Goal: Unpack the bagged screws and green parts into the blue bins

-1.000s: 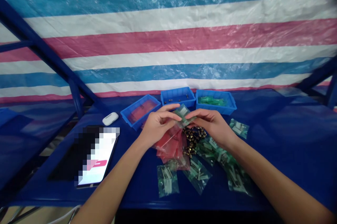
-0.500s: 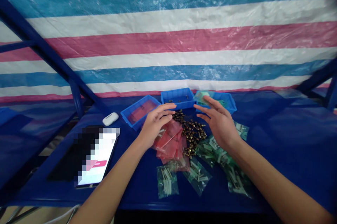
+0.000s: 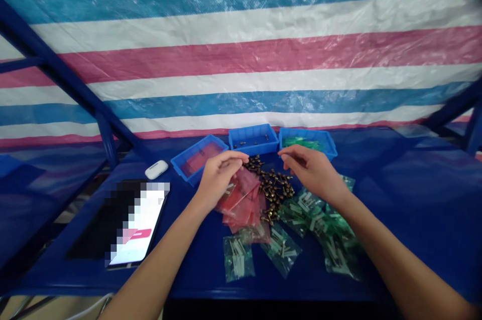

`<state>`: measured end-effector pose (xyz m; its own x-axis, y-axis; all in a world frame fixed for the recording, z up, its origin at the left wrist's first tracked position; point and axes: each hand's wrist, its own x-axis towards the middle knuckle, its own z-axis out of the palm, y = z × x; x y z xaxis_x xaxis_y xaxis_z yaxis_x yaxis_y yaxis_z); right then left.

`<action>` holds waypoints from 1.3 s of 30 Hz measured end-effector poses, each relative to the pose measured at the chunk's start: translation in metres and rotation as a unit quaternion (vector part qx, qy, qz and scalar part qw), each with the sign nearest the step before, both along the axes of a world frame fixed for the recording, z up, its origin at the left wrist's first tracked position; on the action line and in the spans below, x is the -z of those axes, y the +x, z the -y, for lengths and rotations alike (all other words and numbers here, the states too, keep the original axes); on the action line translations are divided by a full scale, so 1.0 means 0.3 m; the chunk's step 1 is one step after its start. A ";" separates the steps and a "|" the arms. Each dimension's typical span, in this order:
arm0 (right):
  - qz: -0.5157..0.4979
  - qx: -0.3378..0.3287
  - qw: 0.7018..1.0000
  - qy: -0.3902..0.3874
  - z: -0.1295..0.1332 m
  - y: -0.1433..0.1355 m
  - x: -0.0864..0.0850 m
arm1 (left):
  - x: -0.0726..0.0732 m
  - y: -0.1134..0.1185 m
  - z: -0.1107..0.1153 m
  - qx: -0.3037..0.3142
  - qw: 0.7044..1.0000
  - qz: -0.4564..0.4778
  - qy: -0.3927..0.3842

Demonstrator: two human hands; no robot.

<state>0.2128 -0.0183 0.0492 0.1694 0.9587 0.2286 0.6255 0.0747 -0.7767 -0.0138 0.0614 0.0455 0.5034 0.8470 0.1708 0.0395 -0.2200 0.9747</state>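
Observation:
My left hand [image 3: 218,177] hovers over the left part of the red plastic bags [image 3: 243,202], thumb and fingers slightly apart, holding nothing. Right of the pile of brass-coloured fittings [image 3: 276,187], my right hand [image 3: 314,172] is raised with its fingers curled together and nothing visible in them. Green bags of pale strips [image 3: 337,245] lie below my right hand. Two more clear green bags, a left one [image 3: 238,258] and a right one [image 3: 282,251], lie near the front edge.
Three blue bins stand at the back: the left bin [image 3: 181,168] holds red bags, the middle bin [image 3: 253,148] a few small fittings, the right bin [image 3: 331,144] green bags. A tablet [image 3: 145,224] and a white case [image 3: 156,169] lie left. Striped sheeting [image 3: 263,59] hangs behind.
The pale green bag seen in the air by my right fingertips over the right bin is gone from there. My right hand has drawn down and its spread fingers have curled in.

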 end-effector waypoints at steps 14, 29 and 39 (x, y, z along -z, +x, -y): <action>0.279 -0.075 0.954 -0.078 -0.022 0.015 0.082 | 0.010 0.010 0.005 -0.020 0.994 -0.081 0.073; -0.191 -0.232 0.936 -0.183 0.006 -0.062 0.038 | 0.025 0.009 -0.002 -0.026 0.992 -0.093 0.078; -0.465 -0.060 0.882 -0.055 -0.012 -0.094 0.037 | 0.006 0.006 0.002 -0.028 0.992 -0.092 0.078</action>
<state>0.1847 -0.0147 0.0382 0.1307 0.9901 -0.0521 -0.2929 -0.0116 -0.9561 -0.0118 0.0609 0.0437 0.4912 0.8450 0.2114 0.2291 -0.3595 0.9046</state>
